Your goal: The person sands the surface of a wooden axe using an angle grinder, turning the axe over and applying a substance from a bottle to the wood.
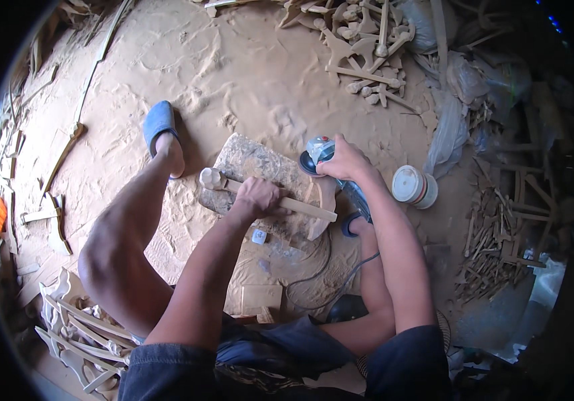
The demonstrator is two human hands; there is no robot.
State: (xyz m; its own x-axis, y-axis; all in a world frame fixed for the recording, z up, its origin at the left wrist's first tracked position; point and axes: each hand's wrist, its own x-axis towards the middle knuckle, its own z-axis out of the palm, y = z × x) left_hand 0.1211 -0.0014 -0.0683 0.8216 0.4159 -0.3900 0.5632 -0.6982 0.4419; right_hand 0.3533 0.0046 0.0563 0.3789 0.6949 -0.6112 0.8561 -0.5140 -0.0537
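My left hand [258, 197] is closed round a pale carved wooden piece [308, 208], a straight bar with a rounded knob at its left end. A curved wooden part [325, 204] shows at the bar's right end; whether the two are joined, I cannot tell. Beneath them is a rough, worn block [253, 157]. My right hand [348, 162] grips a blue-green angle grinder [355, 195] with a dark round disc [307, 162] at its head. That disc sits just beyond the bar, apart from it, over the block's right edge.
A black cord [320, 271] loops below the block. To the right stands a white round tub [408, 184]. Carved wooden parts are heaped at the far right [367, 53] and lower left [89, 334]. Thin sticks [484, 244] lie right. Sawdust covers the floor [233, 87].
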